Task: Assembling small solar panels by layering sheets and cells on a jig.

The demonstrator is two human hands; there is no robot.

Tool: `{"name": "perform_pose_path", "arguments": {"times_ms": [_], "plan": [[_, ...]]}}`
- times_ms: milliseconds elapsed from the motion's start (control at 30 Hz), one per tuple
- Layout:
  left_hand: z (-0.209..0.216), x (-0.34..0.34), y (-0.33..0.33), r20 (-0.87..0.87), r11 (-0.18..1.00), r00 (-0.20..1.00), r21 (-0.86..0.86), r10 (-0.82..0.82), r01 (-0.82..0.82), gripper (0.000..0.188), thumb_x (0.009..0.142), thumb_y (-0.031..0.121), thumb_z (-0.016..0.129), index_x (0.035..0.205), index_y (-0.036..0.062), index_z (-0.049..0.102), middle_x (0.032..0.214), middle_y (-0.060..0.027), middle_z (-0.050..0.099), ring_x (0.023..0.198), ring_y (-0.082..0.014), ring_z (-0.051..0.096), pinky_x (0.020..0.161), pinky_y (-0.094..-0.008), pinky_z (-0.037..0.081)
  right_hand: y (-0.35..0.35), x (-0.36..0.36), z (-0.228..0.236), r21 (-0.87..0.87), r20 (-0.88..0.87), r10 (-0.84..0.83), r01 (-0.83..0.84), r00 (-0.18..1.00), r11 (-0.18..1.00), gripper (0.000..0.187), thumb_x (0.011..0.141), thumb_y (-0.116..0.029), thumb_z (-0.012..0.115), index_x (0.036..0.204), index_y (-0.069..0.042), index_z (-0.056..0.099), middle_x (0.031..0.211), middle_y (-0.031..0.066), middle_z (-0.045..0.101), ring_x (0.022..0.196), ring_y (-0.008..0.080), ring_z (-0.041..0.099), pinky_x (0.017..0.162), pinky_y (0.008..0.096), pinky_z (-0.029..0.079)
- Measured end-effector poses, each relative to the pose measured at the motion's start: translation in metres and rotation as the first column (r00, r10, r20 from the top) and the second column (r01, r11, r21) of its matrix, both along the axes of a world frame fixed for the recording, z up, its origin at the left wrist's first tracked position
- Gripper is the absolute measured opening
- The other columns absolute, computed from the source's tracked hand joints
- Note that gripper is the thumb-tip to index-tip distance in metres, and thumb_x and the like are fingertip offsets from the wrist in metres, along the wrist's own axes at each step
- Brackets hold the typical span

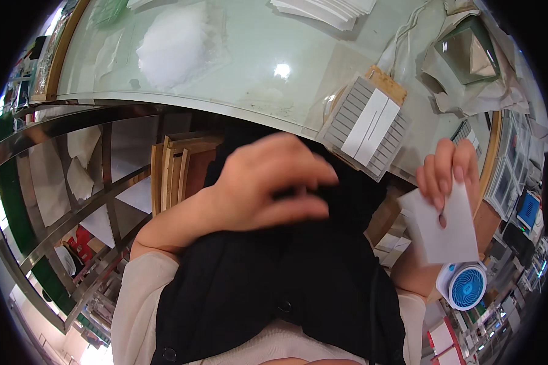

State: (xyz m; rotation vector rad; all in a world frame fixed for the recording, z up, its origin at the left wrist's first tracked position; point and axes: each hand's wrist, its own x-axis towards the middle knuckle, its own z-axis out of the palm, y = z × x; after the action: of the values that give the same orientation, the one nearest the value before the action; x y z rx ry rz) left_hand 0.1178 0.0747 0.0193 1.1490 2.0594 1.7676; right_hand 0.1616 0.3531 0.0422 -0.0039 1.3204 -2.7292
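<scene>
My right hand (449, 170), at the right, grips a white paper card (447, 234) by its upper edge, fingers bent over it. A small dark notch or hole shows near the card's middle; I cannot tell which. My left hand (277, 182) hangs in front of my dark apron (274, 267), a little blurred, with a gap between thumb and fingers and nothing seen in it. Between the hands, at the table's near edge, lies a clear tray with dark slats (344, 109), and a white strip (369, 126) rests across it.
A brown wooden block (388, 85) sits under the tray's far end. On the pale table (256, 79) are a white pile in clear plastic (176, 45), a sheet stack (329, 9) and a greenish square container (467, 52) on crumpled paper. A blue-white fan (467, 286) stands right.
</scene>
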Motion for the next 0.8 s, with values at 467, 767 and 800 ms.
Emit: {"name": "perform_pose_path", "arguments": {"times_ms": [467, 767, 800], "plan": [[-0.016, -0.010, 0.021, 0.703, 0.984, 0.696, -0.025, 0.144, -0.178, 0.021, 0.090, 0.004, 0.061, 0.099, 0.0049, 0.042, 0.084, -0.0013, 0.052, 0.065, -0.0043, 0.049, 0.056, -0.0174, 0.042, -0.006, -0.029, -0.019, 0.766, 0.273, -0.152, -0.120, 0.950, 0.631, 0.023, 0.097, -0.027, 0.053, 0.087, -0.006, 0.054, 0.070, -0.0065, 0.040, 0.066, 0.0025, 0.035, 0.059, 0.0180, 0.027], [-0.016, -0.011, 0.021, 0.711, 0.983, 0.686, -0.038, 0.153, -0.179, 0.023, 0.087, -0.002, 0.062, 0.098, 0.0057, 0.043, 0.083, -0.0005, 0.052, 0.068, -0.0037, 0.051, 0.057, -0.0177, 0.045, -0.010, -0.029, -0.021, 0.681, 0.298, -0.175, -0.080, 0.938, 0.728, 0.021, 0.096, -0.025, 0.056, 0.085, -0.007, 0.053, 0.071, -0.0083, 0.040, 0.066, 0.0012, 0.033, 0.059, 0.0177, 0.025], [-0.017, -0.011, 0.021, 0.717, 0.983, 0.683, -0.017, 0.140, -0.184, 0.024, 0.087, -0.002, 0.063, 0.097, 0.0055, 0.043, 0.083, -0.0006, 0.052, 0.068, -0.0039, 0.051, 0.057, -0.0179, 0.045, -0.010, -0.029, -0.021, 0.680, 0.299, -0.174, -0.082, 0.938, 0.728, 0.021, 0.096, -0.025, 0.056, 0.085, -0.007, 0.053, 0.071, -0.0083, 0.040, 0.066, 0.0012, 0.033, 0.059, 0.0177, 0.025]]}}
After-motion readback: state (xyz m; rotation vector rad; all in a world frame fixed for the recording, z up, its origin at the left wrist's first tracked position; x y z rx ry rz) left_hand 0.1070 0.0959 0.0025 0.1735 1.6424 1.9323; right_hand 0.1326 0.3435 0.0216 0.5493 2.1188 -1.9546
